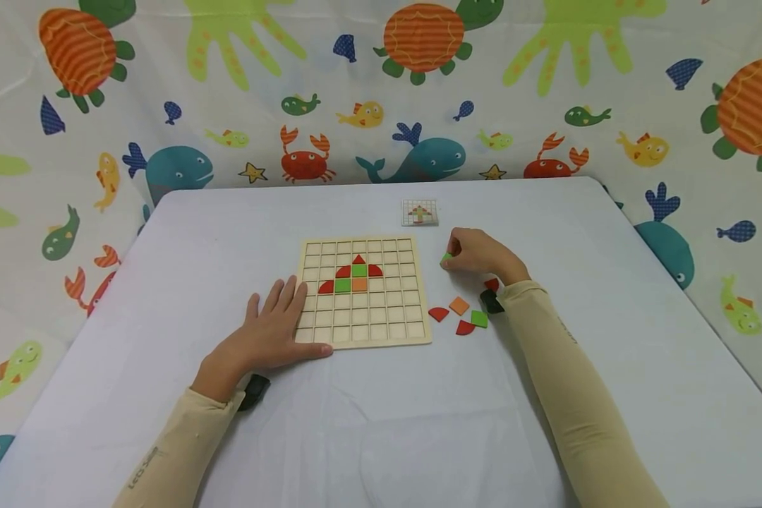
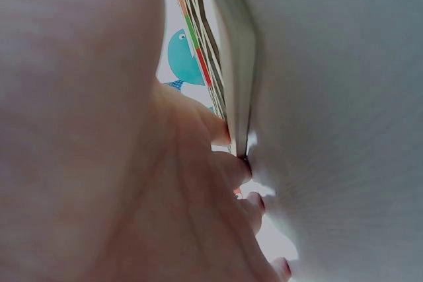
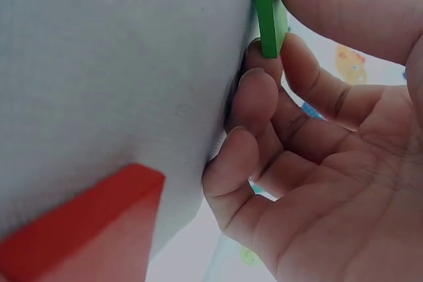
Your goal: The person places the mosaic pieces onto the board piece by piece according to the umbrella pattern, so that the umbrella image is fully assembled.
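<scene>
Backdrop [image 1: 267,92]: white, printed with turtles, whales, crabs and fish.
Table [image 1: 387,430]: covered in white, reaching back to the backdrop.
Board [image 1: 379,317]: lying flat near mid-table, divided into square cells.
Top of pattern: red triangle [image 1: 358,259], directly above a green square [image 1: 358,271] flanked by two red quarters [image 1: 375,271].
Next row: red quarter [image 1: 327,288], green square [image 1: 343,285], orange square [image 1: 359,284], from left to right.
Left hand [image 1: 273,328]: resting at the board's left edge, with fingers straight and slightly apart, thumb stretched out along the near edge.
Right hand [image 1: 482,252]: right of the board, pinching a green piece [image 3: 266,18] between thumb and fingertip, with other fingers curled; whole shape of the piece hard to tell.
Loose pieces: right of the board, near one another; orange square [image 1: 459,305], green square [image 1: 479,319], two red quarters [image 1: 439,314], plus a partly hidden red piece [image 1: 492,284] by the right wrist.
Card [image 1: 420,212]: beyond the board, printed with a coloured figure on a grid.
Sleeves [image 1: 565,374]: tan, on both forearms.
</scene>
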`<state>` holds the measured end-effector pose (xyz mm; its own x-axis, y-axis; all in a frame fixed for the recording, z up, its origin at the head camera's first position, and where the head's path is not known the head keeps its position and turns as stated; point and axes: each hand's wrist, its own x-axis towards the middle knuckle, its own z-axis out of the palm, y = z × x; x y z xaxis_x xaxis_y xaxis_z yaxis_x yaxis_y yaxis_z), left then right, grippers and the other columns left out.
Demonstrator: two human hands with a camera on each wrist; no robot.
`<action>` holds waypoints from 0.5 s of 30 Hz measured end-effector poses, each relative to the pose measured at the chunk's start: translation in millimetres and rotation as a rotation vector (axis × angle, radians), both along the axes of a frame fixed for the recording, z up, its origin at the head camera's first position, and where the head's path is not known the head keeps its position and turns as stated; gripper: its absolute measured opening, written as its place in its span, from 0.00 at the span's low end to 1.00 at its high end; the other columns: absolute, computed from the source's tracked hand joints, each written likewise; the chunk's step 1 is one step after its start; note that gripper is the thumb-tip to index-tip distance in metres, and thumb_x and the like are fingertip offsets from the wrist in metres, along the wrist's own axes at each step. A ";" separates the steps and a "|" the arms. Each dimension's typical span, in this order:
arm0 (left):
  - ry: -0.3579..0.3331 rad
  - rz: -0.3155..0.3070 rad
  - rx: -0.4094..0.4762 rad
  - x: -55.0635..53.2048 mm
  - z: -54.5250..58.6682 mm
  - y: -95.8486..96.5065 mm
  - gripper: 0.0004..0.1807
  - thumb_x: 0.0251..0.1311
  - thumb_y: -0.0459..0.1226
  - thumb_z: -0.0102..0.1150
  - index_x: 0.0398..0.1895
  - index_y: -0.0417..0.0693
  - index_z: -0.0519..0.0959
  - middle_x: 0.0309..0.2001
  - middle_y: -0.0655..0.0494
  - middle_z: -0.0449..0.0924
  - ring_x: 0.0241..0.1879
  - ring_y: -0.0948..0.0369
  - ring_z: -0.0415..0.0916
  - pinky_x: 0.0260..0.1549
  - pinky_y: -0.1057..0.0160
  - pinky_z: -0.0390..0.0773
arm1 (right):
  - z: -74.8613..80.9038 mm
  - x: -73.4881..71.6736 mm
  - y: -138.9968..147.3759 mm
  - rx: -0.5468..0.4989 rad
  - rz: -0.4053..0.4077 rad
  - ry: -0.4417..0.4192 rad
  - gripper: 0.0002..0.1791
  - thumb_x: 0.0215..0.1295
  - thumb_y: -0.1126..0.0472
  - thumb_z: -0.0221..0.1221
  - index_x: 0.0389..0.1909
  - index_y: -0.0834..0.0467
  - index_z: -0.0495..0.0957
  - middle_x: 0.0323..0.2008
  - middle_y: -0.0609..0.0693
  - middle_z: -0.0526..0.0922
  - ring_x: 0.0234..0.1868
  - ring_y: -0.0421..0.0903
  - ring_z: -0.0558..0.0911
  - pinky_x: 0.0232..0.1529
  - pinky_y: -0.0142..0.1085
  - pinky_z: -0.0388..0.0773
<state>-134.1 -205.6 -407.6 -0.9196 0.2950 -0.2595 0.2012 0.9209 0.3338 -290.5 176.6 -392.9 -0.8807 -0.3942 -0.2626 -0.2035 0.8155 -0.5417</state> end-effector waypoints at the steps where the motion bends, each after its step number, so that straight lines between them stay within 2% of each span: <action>1: 0.003 -0.001 0.000 0.3 0.4 0.2 0.71 0.59 0.70 0.68 0.86 0.31 0.43 0.85 0.31 0.34 0.83 0.33 0.31 0.72 0.25 0.31 | 0.1 0.2 0.0 -0.006 -0.001 0.003 0.14 0.72 0.61 0.68 0.47 0.64 0.74 0.39 0.57 0.77 0.42 0.54 0.74 0.44 0.45 0.73; 9: 0.012 0.001 0.001 0.1 1.0 1.6 0.71 0.58 0.71 0.67 0.86 0.32 0.44 0.85 0.31 0.36 0.83 0.33 0.32 0.73 0.25 0.33 | -0.7 -1.9 5.0 -0.069 0.007 0.027 0.06 0.72 0.64 0.65 0.45 0.63 0.82 0.40 0.58 0.82 0.42 0.55 0.76 0.44 0.45 0.75; 15: 0.003 0.009 -0.001 0.1 -0.6 1.0 0.71 0.58 0.69 0.68 0.86 0.32 0.44 0.86 0.32 0.35 0.83 0.34 0.31 0.73 0.25 0.31 | -0.3 -4.7 14.8 -0.223 -0.073 -0.045 0.09 0.76 0.64 0.63 0.50 0.64 0.87 0.42 0.56 0.87 0.40 0.53 0.81 0.47 0.41 0.78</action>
<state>-133.9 -204.7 -408.3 -0.9230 0.2865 -0.2568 0.1939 0.9229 0.3325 -295.2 191.4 -393.1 -0.8985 -0.3821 -0.2162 -0.1195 0.6867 -0.7171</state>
